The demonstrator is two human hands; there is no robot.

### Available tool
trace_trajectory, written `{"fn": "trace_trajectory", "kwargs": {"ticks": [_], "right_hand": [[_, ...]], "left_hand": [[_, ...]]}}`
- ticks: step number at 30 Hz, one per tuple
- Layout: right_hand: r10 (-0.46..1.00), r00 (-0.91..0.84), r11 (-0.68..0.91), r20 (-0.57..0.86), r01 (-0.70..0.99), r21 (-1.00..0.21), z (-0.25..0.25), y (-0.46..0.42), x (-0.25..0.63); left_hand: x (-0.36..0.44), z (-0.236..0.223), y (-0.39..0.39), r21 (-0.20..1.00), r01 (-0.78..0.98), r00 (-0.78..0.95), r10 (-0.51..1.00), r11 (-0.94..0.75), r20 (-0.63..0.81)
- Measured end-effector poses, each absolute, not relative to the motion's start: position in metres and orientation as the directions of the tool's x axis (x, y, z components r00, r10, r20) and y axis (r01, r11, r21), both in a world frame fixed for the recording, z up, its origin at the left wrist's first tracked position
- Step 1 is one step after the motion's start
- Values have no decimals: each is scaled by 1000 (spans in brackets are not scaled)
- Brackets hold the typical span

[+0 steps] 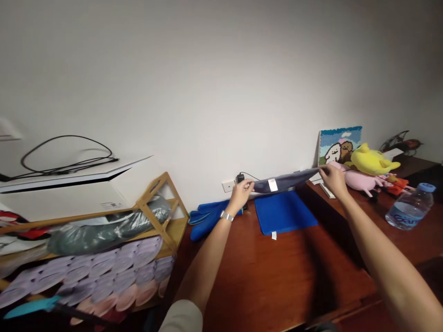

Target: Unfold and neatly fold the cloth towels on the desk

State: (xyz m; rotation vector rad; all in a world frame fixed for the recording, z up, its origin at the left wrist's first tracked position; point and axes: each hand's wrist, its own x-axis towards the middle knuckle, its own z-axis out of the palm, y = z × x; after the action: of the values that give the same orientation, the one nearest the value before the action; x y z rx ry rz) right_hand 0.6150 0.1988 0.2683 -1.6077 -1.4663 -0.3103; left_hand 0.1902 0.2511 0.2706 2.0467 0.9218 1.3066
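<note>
My left hand [240, 196], with a watch on its wrist, pinches one end of a dark grey cloth [292, 180]. At the cloth's other end, my right hand [332, 180] is closed on its corner. The cloth is stretched between both hands above the table, sagging a little, with a white label [273, 185] on its side. Below it a blue cloth [284, 214] lies flat on the reddish-brown table [238, 267], a small white tag at its front edge. Folded blue fabric [207, 221] rests at the table's back left, partly behind my left wrist.
A wooden rack [166, 207] with pale purple and pink slippers [114, 267] stands at left, a white box [69, 198] on top. To the right are a yellow plush toy [370, 159], a pink plush [362, 181], a picture [341, 145] and a water bottle [410, 207]. A socket [228, 186] is on the wall.
</note>
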Motion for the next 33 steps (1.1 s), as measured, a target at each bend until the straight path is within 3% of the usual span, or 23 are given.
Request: {"fn": "trace_trajectory", "kwargs": {"ticks": [4,8,11,16,20,25,30,33], "right_hand": [[679,289,-31,675,930,-366,197,190,610],[853,356,-263,382,925,-274,96,174,596],[904,398,-352,153,899,-263,35,163,591],[910,411,-377,63,880,-290,-12,152,597],[900,425,-376,96,869,-322,-32,148,601],[862,338,-204,379,914,-350,-58,146,596],[852,377,-247,363,901,-355,-61,143,591],[818,382,-244,429,907,-344,-63,122,580]], "left_hand": [[198,190,243,712,354,325,794,-606,515],[210,94,226,695,455,376,828,-556,416],[219,41,213,661,528,381,844,-533,377],[225,-7,196,574,635,352,855,-517,381],[222,-25,192,516,667,376,840,-538,390],[222,-34,190,467,678,418,820,-568,391],[208,-35,165,381,670,534,770,-637,348],[154,-39,140,331,703,537,775,-630,334]]}}
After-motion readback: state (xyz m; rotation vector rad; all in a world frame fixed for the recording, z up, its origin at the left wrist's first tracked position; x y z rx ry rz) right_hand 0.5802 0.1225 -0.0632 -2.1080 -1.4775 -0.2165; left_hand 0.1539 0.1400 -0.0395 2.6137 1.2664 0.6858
